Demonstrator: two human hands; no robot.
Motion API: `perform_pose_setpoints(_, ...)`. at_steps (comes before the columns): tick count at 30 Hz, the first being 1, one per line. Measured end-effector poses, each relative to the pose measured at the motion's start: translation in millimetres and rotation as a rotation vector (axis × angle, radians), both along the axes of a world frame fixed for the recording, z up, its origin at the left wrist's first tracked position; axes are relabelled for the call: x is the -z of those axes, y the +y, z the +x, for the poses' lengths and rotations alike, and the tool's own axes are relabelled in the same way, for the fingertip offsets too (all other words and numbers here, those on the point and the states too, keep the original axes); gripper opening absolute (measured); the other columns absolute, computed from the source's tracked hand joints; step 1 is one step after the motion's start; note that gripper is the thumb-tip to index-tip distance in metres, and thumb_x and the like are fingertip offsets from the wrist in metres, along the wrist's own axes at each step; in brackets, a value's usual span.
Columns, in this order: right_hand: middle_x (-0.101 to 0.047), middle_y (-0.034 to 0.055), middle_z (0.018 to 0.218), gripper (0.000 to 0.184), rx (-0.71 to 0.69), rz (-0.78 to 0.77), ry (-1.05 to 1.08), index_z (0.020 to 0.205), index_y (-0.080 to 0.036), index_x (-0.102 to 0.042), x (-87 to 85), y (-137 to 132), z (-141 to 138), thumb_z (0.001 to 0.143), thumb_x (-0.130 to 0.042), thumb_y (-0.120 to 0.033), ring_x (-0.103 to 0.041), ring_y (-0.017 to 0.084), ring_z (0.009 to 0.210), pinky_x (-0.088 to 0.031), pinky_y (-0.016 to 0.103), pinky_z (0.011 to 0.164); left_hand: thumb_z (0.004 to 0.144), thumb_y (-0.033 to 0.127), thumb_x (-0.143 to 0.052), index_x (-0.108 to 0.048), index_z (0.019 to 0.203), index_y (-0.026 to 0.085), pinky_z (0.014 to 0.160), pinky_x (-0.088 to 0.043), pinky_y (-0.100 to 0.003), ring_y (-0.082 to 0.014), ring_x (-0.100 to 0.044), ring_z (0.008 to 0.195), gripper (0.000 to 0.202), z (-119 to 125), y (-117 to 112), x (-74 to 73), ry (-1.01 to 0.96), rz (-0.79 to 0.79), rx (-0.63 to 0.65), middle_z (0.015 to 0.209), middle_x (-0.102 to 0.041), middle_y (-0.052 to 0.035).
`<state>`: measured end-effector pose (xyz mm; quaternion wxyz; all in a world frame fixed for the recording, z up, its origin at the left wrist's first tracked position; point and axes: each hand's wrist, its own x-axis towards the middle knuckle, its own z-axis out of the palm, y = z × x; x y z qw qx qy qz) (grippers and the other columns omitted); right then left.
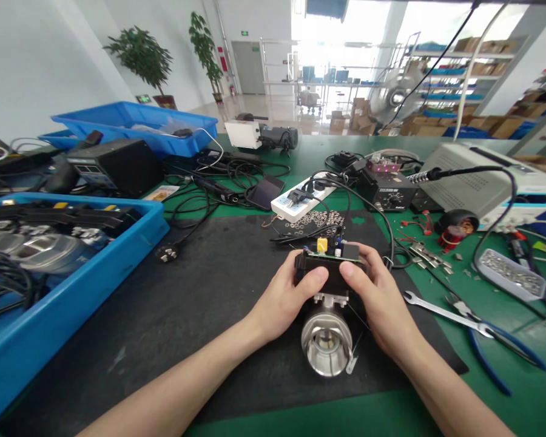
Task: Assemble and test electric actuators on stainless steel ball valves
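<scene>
Both hands grip a black housing with an exposed circuit board on top, carrying a yellow component and a dark block. Below the housing, joined by a metal bracket, is a round steel valve body with its open bore facing me. My left hand closes around the housing's left side, thumb on the near face. On the right side my right hand does the same, thumb pressed near the other. The fingers behind the housing are mostly hidden. A small pale tag hangs beside the valve body.
A black mat lies under the work. At left stands a blue bin of similar assemblies. A power strip and scattered washers lie ahead. To the right are a combination wrench, blue-handled pliers and a tray of screws.
</scene>
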<state>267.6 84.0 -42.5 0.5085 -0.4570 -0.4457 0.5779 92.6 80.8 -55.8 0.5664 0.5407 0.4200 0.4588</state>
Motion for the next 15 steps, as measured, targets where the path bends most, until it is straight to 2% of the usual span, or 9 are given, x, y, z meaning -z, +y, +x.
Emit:
perform_pose_setpoints(3, -0.071, 0.0049, 0.122, 0.062, -0.015, 0.018, -0.022, 0.126, -0.026, -0.053, -1.4, -1.6, 0.3, 0.078, -0.082, -0.054, -0.068, 0.021, 0.111, -0.054, 0.033, 0.096, 0.096, 0.053, -0.065, -0.054, 0.130, 0.016, 0.096, -0.048, -0.041, -0.0303, -0.063, 0.115, 0.052, -2.9, -0.8, 0.9, 0.009, 0.016, 0.008, 0.123, -0.068, -0.0116)
perform_pose_setpoints(9, -0.069, 0.0048, 0.125, 0.060, -0.022, 0.033, -0.056, 0.127, -0.027, -0.052, -4.3, -3.8, 0.5, 0.080, -0.080, -0.053, -0.067, 0.021, 0.115, -0.055, 0.033, 0.097, 0.095, 0.053, -0.067, -0.052, 0.132, 0.017, 0.101, -0.047, -0.041, -0.0311, -0.060, 0.120, 0.054, -3.7, -1.5, -0.2, -0.030, 0.026, 0.034, 0.127, -0.066, -0.0108)
perform_pose_setpoints(15, -0.067, 0.0050, 0.127, 0.060, -0.039, 0.050, -0.079, 0.128, -0.028, -0.051, -4.3, -5.1, 2.9, 0.081, -0.079, -0.051, -0.065, 0.021, 0.120, -0.057, 0.032, 0.096, 0.095, 0.052, -0.067, -0.052, 0.134, 0.019, 0.097, -0.048, -0.040, -0.0296, -0.061, 0.115, 0.055, -2.1, -3.7, 2.6, -0.027, 0.042, 0.027, 0.123, -0.067, -0.0096)
